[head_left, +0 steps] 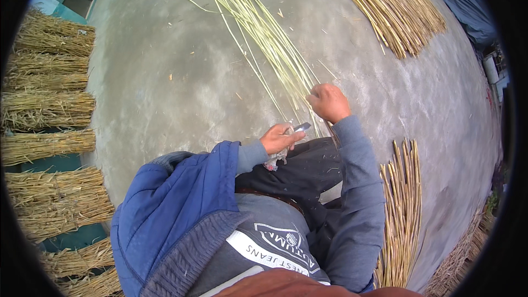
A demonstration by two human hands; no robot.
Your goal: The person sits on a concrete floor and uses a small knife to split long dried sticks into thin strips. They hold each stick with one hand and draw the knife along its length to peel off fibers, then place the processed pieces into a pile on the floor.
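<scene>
My left hand (pixel 279 137) is closed around a small knife (pixel 301 127), its grey blade pointing right toward the reeds. My right hand (pixel 328 102) is clenched on the near ends of a long bundle of pale green-yellow reeds (pixel 264 27) that runs away from me across the concrete floor (pixel 165 77). The two hands sit close together above my lap, the knife just below and left of the right fist. A scrap of cloth hangs under the left hand.
A thick sheaf of yellow reeds (pixel 393 5) lies at the upper right. Another short bundle (pixel 401 209) lies by my right elbow. Stacked straw sheaves (pixel 49 110) line the left edge. A dark tarpaulin (pixel 462 0) sits far right.
</scene>
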